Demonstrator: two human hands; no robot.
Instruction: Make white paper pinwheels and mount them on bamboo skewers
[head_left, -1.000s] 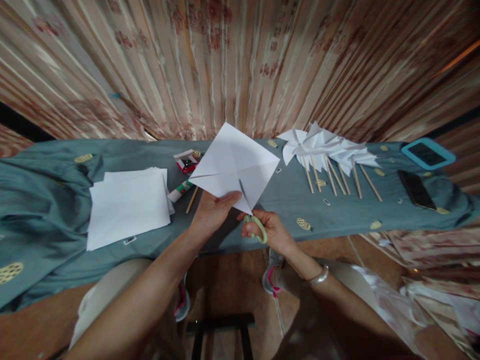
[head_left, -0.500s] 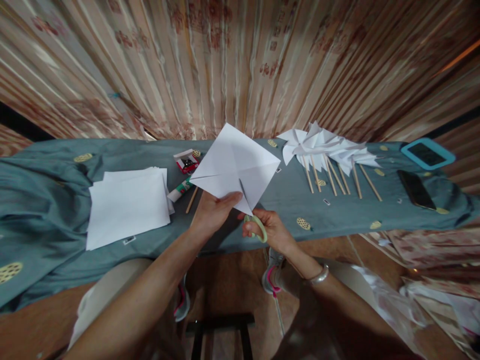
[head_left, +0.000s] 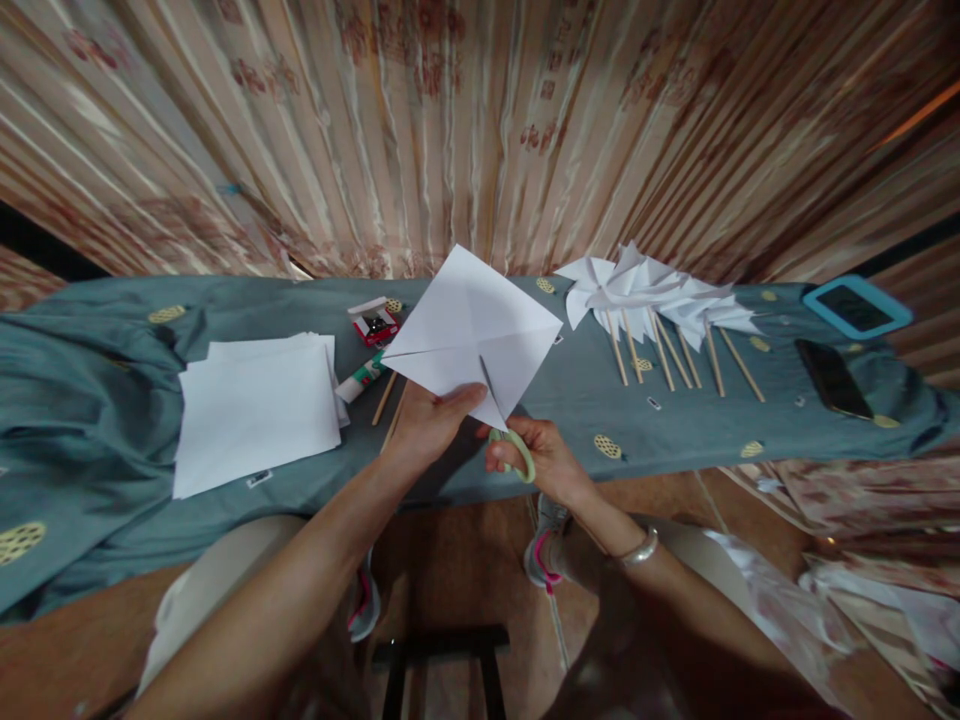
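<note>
My left hand [head_left: 435,420] pinches a square sheet of white paper [head_left: 480,310] near its lower edge, thumb on top. The sheet is held up over the table with one corner pointing at me; it has creases through the middle and a slit running in from its left corner. In my right hand [head_left: 544,455] is a pair of scissors with pale green handles [head_left: 521,460]. Their blades lie at the sheet's near corner, a dark blade showing along a cut toward the centre. The fingers of my left hand under the paper are hidden.
A stack of white paper [head_left: 259,415] lies left on the teal cloth [head_left: 517,475]. Near it are a small red box [head_left: 375,325], a glue stick [head_left: 364,378] and wooden sticks [head_left: 384,398]. Paper pinwheels [head_left: 652,285] on sticks, a blue-framed device [head_left: 859,305] and a phone [head_left: 832,380] lie right.
The paper has shifted very slightly to the right along with my hands. My grip on the sheet and the scissors looks the same.
</note>
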